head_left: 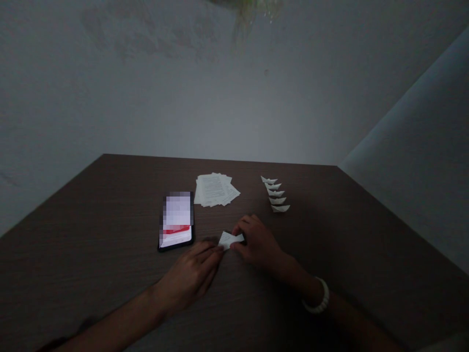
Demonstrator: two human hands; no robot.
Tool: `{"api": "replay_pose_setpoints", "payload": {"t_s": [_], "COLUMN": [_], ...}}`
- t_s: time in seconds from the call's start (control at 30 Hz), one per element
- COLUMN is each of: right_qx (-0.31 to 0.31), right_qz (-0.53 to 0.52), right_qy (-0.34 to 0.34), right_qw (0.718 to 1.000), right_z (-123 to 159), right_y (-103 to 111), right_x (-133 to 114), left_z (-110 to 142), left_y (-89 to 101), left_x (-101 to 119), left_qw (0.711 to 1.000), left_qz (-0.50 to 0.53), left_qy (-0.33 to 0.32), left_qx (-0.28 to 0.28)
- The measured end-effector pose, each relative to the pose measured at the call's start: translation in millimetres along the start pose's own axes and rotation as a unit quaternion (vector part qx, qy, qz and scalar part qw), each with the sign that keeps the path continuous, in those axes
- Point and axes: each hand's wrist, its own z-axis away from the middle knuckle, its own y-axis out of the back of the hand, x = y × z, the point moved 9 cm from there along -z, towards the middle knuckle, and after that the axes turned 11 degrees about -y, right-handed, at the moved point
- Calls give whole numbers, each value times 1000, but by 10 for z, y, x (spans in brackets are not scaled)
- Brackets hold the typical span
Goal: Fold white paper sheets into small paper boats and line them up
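A small folded white paper [229,239] lies on the dark wooden table [110,234] between my two hands. My left hand [194,276] rests flat with its fingers stretched out, the fingertips pressing the paper's left end. My right hand [258,243] is curled, pinching the paper's right end between thumb and fingers. A white bracelet [319,298] circles my right wrist.
A phone [176,221] with a lit screen lies left of the hands. Behind it sits a loose stack of printed paper sheets [215,189]. A row of several folded paper boats [276,194] stands at the back right. A grey wall rises behind the table.
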Motion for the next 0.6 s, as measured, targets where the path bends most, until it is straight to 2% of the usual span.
{"api": "replay_pose_setpoints", "payload": {"t_s": [0.17,0.37,0.6], "right_qx": [10,30,11], "right_qz": [1,-3,0], "right_qy": [26,65,95], "right_qw": [1000,997,995], "right_z": [29,106,137], "right_y": [16,73,45], "right_x": [-32,-54,-49], "left_z": [37,82,35], "left_y": [-7,19,59], "left_x": [-17,-108,-101], "left_qw": [1000,998,998], "left_qz": [7,28,0], "left_qy": [5,55,59], "left_qx": [10,29,37]}}
